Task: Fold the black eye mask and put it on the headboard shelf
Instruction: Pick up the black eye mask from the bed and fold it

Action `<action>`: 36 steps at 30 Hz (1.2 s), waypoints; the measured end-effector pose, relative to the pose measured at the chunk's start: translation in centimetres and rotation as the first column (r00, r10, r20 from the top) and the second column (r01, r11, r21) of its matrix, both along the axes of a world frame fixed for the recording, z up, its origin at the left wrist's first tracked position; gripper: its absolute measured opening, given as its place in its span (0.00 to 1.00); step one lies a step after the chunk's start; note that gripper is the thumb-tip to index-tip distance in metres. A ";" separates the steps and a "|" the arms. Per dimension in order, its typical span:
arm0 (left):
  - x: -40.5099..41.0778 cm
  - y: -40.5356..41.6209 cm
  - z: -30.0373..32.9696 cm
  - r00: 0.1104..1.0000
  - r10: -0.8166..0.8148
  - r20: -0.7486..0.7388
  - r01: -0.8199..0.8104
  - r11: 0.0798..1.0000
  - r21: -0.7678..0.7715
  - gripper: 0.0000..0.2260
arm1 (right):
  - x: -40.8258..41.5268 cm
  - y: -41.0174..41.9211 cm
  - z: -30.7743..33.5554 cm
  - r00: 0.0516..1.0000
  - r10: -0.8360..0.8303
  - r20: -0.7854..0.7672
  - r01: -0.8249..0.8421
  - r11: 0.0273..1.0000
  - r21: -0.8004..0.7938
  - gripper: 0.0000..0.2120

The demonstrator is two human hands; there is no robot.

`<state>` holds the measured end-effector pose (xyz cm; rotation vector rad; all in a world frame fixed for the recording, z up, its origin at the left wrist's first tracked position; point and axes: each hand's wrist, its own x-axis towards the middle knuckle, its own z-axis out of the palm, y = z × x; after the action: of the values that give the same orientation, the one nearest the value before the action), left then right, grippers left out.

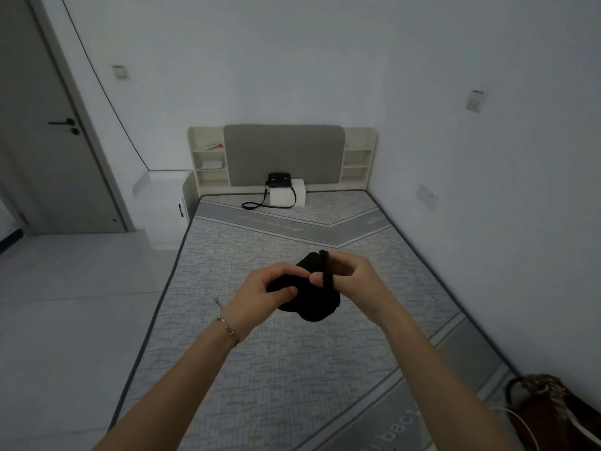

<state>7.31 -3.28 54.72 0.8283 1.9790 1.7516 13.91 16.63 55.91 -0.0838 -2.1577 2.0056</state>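
Note:
I hold the black eye mask [312,304] in the air above the middle of the bare mattress [260,369], bunched between both hands. My left hand [263,294] pinches its left side. My right hand [354,281] grips its right side, with the mask's black strap looped over the fingers. The headboard shelf [209,164] stands at the far end of the bed, with white cubbies left and right of a grey padded panel [283,154].
A black shoulder bag [279,180] leans on a white box [287,196] at the head of the mattress. Small items lie in the left cubbies. A white nightstand [166,206] and a grey door [48,125] are to the left. A brown bag [553,408] sits at the lower right.

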 end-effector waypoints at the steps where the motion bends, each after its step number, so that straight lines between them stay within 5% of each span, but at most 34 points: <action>1: 0.0 0.0 0.2 1.000 -0.005 -0.024 0.005 1.000 -0.016 0.16 | -0.1 0.0 0.2 1.000 0.015 0.000 -0.015 1.000 0.012 0.17; 10: 0.6 -0.1 1.0 0.995 -0.063 -0.079 0.055 0.993 -0.106 0.14 | -0.2 0.2 0.7 0.989 0.109 0.099 -0.121 0.984 0.131 0.19; 17: 1.6 0.8 1.0 0.992 -0.119 -0.036 0.116 0.990 -0.074 0.27 | -0.6 0.5 1.6 0.948 0.209 0.240 -0.264 0.937 0.228 0.14; 21: 2.0 1.3 0.8 0.987 -0.131 -0.098 0.118 0.985 -0.123 0.25 | -0.8 0.5 2.3 0.915 0.236 0.328 -0.329 0.905 0.268 0.16; 28: 1.1 1.3 0.3 0.981 0.189 0.047 -0.194 0.971 0.142 0.23 | 2.1 -1.0 0.2 0.992 -0.127 0.021 0.129 0.986 -0.102 0.22; 36: 1.1 0.6 0.1 0.970 0.233 0.073 -0.244 0.938 0.247 0.24 | 2.7 -5.0 -0.2 0.973 -0.190 -0.129 0.144 0.943 -0.301 0.24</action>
<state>8.41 -2.72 54.85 0.6400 1.9190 2.1795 16.63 11.59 55.70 -0.1422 -1.6912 2.1344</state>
